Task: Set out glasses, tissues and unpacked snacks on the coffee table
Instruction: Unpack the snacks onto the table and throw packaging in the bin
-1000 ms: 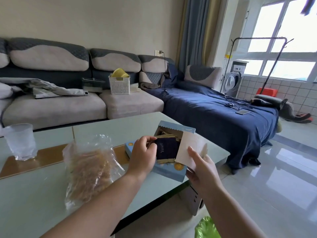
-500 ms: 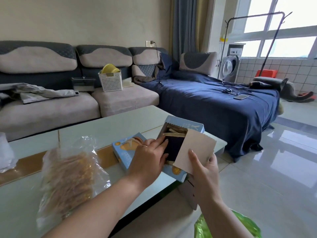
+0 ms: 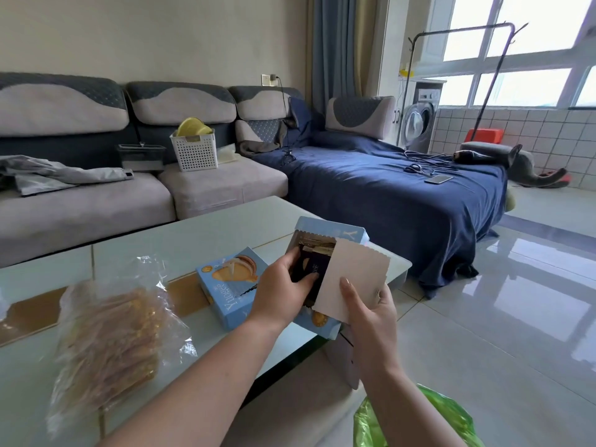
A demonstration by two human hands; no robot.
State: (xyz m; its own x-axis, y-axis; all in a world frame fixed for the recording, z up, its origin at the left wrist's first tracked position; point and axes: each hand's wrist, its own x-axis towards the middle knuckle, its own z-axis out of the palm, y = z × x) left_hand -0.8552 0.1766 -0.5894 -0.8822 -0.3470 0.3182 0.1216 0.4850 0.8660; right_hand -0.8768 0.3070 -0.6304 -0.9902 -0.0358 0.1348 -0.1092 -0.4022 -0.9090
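An opened light-blue snack box [image 3: 329, 232] is tilted up over the near right corner of the pale green coffee table [image 3: 193, 233]. My right hand [image 3: 371, 308] holds the box from below, thumb on its torn-open cardboard flap [image 3: 354, 275]. My left hand [image 3: 283, 295] reaches into the box and grips a dark navy snack packet [image 3: 314, 264] that sticks partly out. More packets show inside the box behind it. A second, closed blue snack box [image 3: 230, 282] lies flat on the table just left of my hands. A clear plastic bag of golden biscuits [image 3: 109, 337] lies further left.
A grey sofa [image 3: 80, 201] runs behind the table, carrying a white basket [image 3: 195, 151] and a grey jacket [image 3: 51, 175]. A blue-covered chaise [image 3: 387, 188] with a phone and cables stands to the right. A green plastic bag [image 3: 416, 421] lies on the tiled floor below my right arm.
The view has shifted right, so the glass at the table's left edge is out of frame. The box has tilted up more, and my left hand now grips the dark packet deeper inside.
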